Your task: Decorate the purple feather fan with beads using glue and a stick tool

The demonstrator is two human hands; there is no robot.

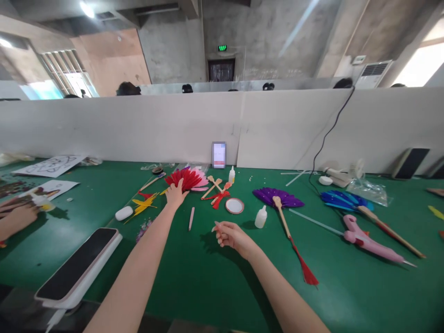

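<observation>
My left hand (175, 196) reaches to the red feathers (185, 179), its fingers touching their lower left side; whether it grips them is unclear. Pink feathers (199, 179) lie just behind. Over the green table, my right hand (231, 236) hovers with its fingers curled together; anything between the fingertips is too small to name. A round white lid (235, 206) and a white glue bottle (261, 217) are near it. Wooden handles (215, 184) with red tassels (221, 198) lie beyond. A pink stick (191, 218) rests between my arms.
Right of centre lie a purple feather fan (279, 198), a blue feather fan (347, 200) and a pink glue gun (374, 245). A phone (78, 266) is at the front left. Another person's hand (21, 219) works at the far left. A white partition (156, 129) stands behind.
</observation>
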